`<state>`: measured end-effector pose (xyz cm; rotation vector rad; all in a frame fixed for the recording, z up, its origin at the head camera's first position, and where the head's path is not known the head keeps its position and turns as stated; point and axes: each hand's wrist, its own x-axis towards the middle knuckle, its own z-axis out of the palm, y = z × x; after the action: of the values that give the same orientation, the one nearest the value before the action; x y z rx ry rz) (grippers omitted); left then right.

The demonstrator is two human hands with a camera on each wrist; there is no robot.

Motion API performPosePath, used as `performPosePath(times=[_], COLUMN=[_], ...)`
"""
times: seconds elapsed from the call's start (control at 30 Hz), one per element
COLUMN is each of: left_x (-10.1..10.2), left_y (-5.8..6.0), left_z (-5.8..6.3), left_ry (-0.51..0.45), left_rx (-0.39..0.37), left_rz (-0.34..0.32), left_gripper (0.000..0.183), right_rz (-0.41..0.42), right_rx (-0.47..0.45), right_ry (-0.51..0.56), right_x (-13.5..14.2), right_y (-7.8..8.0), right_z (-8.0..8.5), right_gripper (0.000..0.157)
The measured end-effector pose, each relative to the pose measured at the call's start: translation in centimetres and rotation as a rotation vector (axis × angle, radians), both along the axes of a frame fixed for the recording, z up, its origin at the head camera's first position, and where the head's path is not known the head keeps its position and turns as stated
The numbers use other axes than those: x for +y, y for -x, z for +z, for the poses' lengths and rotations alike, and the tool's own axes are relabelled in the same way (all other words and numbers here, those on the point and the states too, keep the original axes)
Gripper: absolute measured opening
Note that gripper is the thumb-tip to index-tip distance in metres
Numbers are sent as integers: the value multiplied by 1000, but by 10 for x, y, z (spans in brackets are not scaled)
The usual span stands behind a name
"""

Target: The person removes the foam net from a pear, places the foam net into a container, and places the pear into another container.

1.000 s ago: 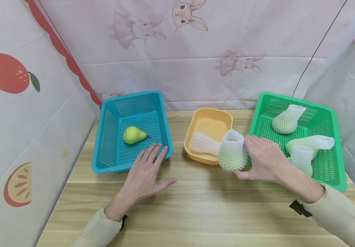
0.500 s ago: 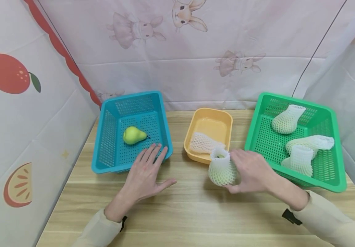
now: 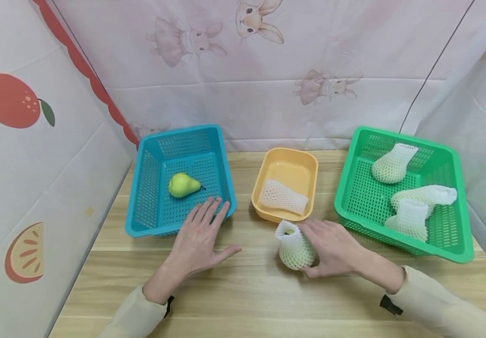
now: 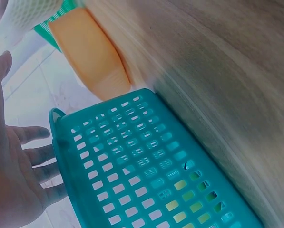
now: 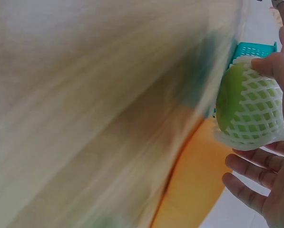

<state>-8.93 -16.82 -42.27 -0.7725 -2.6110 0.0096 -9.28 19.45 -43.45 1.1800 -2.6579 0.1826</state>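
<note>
In the head view my right hand point(image 3: 331, 249) grips a green pear in a white foam net point(image 3: 295, 251), in front of the yellow tray. The net's open collar points up and left; the right wrist view shows bare green skin at the pear's point(image 5: 229, 97) other end. My left hand point(image 3: 198, 239) has straight, spread fingers at the near rim of the blue basket point(image 3: 131, 206). A bare green pear point(image 3: 183, 185) lies on its side in that basket. In the left wrist view the left hand point(image 4: 18, 175) is beside the basket's rim, holding nothing.
One flat foam net point(image 3: 283, 196) lies in the yellow tray point(image 3: 293, 166). On the right, a green basket point(image 3: 359, 197) holds several net-wrapped pears point(image 3: 391, 166). Patterned cloth walls point(image 3: 251, 112) stand behind and beside the wooden table point(image 3: 247, 300).
My right hand has carried the netted pear left and toward me, from beside the green basket to in front of the yellow tray. The left hand has stayed in place.
</note>
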Motion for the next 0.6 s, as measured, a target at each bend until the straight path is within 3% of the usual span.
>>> performPosePath(times=[0.33,0.6], left_x=[1,1], left_y=[-2,-2], left_z=[-1,-1], left_ry=[-1,-5], left_rx=[-17,-5], left_rz=[18,14], left_gripper=[109,108], right_rz=[45,32], right_rx=[44,56], right_ry=[-2,-12], right_x=[1,3], right_y=[3,2], right_z=[-16,-19], right_gripper=[97,97])
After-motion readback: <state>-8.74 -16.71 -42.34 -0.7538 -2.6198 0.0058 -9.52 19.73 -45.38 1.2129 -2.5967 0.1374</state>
